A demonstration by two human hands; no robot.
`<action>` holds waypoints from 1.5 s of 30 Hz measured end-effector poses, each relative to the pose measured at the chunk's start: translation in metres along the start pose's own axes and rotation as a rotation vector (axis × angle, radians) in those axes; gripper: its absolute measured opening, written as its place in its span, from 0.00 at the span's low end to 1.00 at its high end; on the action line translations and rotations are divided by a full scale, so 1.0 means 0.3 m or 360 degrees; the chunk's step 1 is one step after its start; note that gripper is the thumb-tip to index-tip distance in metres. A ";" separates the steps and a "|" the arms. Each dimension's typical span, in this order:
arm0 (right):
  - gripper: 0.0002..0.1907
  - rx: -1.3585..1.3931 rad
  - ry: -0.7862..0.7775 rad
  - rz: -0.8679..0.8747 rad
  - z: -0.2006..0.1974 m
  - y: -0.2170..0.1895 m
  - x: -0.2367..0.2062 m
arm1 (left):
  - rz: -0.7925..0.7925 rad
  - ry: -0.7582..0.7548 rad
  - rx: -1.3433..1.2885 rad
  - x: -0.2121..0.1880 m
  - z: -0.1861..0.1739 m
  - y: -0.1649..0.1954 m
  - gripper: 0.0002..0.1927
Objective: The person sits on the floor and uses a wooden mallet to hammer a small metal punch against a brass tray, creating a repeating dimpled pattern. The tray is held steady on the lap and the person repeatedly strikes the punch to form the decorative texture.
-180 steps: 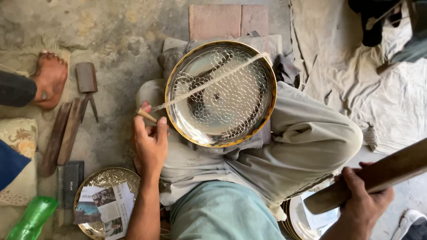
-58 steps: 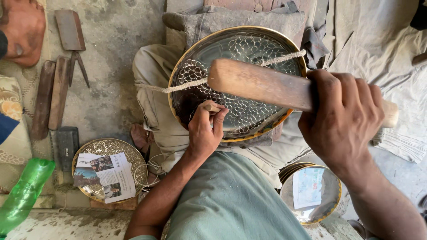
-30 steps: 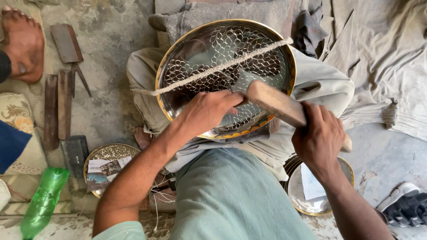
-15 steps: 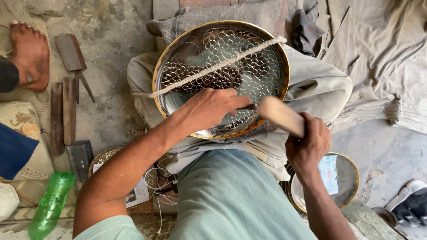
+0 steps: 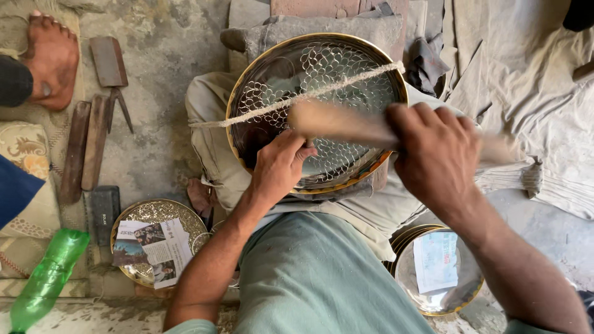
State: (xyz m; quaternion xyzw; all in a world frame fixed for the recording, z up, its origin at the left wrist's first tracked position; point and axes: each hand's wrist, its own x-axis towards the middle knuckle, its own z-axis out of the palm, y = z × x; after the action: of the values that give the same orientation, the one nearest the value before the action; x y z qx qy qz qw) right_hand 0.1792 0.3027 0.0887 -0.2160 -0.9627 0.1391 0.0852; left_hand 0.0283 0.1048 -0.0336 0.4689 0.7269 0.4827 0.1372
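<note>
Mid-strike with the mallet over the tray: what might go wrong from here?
1. The left hand rests on the round brass-rimmed patterned metal tray, its fingers right beneath the blurred wooden mallet gripped by the right hand; a stray blow may hit them.
2. Only a thin twine cord crosses the tray on the lap; a blow might shift it.
</note>
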 end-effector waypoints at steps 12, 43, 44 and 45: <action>0.12 -0.0400 -0.0236 -0.0268 -0.057 -0.060 0.107 | -0.0230 0.0403 -0.0098 -0.077 0.053 0.026 0.08; 0.19 -0.0179 0.0134 -0.0678 -0.098 -0.223 0.129 | -0.0385 0.0654 0.0259 -0.186 0.112 -0.001 0.12; 0.23 -0.0060 0.0055 -0.0665 -0.101 -0.224 0.130 | -0.0360 0.0633 0.0367 -0.189 0.115 -0.006 0.11; 0.18 -0.0412 0.0042 -0.0741 -0.100 -0.225 0.132 | -0.0332 0.0616 0.0475 -0.188 0.115 -0.009 0.10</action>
State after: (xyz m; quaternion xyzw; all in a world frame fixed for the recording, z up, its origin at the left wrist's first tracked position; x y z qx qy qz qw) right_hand 0.1242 0.2682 0.1417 0.0003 -0.9950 -0.0114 0.0992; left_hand 0.0789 0.0784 -0.0673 0.3054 0.8472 0.4339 -0.0259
